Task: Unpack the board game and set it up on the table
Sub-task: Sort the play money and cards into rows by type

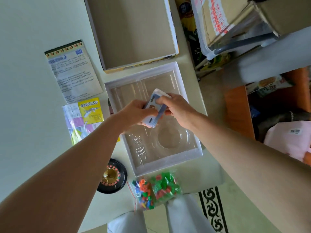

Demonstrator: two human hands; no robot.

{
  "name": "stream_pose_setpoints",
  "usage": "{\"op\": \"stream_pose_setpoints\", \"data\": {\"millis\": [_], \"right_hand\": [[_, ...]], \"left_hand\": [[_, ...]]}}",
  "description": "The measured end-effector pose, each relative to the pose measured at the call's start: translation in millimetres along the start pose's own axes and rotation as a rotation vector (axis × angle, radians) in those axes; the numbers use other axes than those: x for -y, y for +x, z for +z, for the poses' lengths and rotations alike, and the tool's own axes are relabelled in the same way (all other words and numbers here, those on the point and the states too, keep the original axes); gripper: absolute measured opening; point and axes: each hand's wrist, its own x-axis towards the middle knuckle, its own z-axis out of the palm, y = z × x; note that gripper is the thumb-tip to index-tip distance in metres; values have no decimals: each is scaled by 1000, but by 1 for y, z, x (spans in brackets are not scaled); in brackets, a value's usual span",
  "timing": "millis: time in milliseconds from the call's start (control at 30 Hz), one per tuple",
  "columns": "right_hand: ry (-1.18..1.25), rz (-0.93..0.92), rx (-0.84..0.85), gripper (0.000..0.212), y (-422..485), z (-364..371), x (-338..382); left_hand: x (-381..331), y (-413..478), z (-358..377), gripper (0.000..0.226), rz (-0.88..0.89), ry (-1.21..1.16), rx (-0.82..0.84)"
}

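Both my hands hold a stack of blue play money [153, 110] above the open game box base [188, 154], which has a clear plastic insert. My left hand [134, 113] grips the stack's left side, and my right hand [175, 108] pinches its right edge with curled fingers. The box lid [134, 31] lies upside down beyond the base. A small black roulette wheel [111, 179] sits near the table's front edge. Beside it lies a clear bag of coloured plastic pieces [156, 189]. A rules sheet [72, 71] and a wrapped pack of coloured cards [84, 118] lie to the left.
The pale table [25, 98] spreads to the left. On the right, off the table, are a cardboard box [227, 19], a chair frame [244, 42], an orange cabinet [239, 111] and a patterned floor mat [213, 211]. My knees show at the bottom.
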Motion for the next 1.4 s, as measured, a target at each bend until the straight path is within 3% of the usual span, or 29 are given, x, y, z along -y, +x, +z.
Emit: {"op": "stream_pose_setpoints", "data": {"millis": [200, 300, 400, 500, 633, 733, 900, 967, 1100, 1167, 1300, 1400], "right_hand": [[-266, -49, 113, 28, -38, 37, 7], [-321, -17, 94, 23, -50, 66, -1], [-330, -26, 3, 17, -59, 97, -12], [-322, -42, -78, 23, -67, 128, -24], [-451, -113, -82, 40, -85, 187, -45], [-577, -158, -91, 33, -101, 238, -62], [-644, -260, -116, 29, -141, 343, -102], [-631, -287, -118, 29, -155, 384, -122], [-708, -360, -48, 31, -185, 473, -161], [-792, -440, 12, 34, -201, 517, -178], [-941, -595, 93, 40, -222, 578, -201], [-1022, -596, 179, 42, -224, 613, -205]], "left_hand": [[21, -59, 9, 21, 38, -18, -101], [44, -93, 15, 30, -16, -175, -136], [73, -128, 12, 32, -26, -491, -128], [103, -153, 9, 30, -26, -653, -150], [153, -184, 3, 27, -12, -625, -290], [198, -216, -6, 18, 0, -694, -343], [288, -283, -35, 49, -44, -1015, -315], [318, -305, -43, 43, -30, -1120, -357], [371, -347, -59, 28, -150, -1314, -789], [401, -368, -71, 33, -176, -1440, -892], [454, -404, -92, 26, -250, -1601, -860], [488, -424, -107, 24, -208, -1626, -786]]}}
